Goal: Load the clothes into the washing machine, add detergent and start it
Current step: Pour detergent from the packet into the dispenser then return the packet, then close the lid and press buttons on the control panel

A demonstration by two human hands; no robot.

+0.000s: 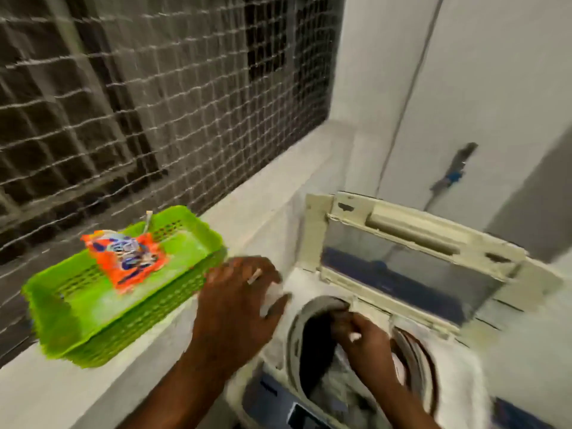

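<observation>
Though blurred, orange detergent packet (pixel 125 258) shows no legible writing.

We can read nothing: the print on the orange packet (pixel 125 261) in the green basket (pixel 93 308) is too blurred.

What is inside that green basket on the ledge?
In the green basket lies an orange detergent packet, with something pale sticking up behind it. Anything under the packet is hidden.
</observation>
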